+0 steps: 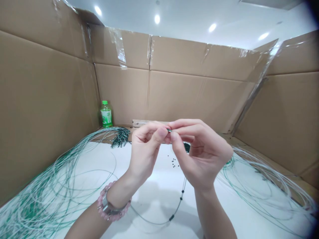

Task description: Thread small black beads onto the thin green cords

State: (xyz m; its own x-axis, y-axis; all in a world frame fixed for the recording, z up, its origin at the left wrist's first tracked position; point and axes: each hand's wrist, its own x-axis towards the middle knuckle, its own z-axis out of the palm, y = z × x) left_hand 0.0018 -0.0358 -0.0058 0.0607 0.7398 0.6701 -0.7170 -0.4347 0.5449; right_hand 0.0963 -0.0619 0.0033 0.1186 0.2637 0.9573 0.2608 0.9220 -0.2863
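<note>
Looks like matt cardboard on the walls (199, 96), glossy clear plastic on the packing tape (121, 49) and green-capped bottle (106, 116), smooth on the white tabletop (149, 194) and beaded cord (171, 217), slick on the green strands (35, 205), metallic on the wristband (106, 203).

I can't read a single word, brand or number from here. Beyond the left hand (144, 152) and off to its left, I see a bottle (107, 107) with a pale label (106, 114); it carries green and darker marks, too small and soft for me to make out. Just behind the hands I get a pale strip (140, 123) with faint dark marks, and I can't tell whether those are print.
</note>
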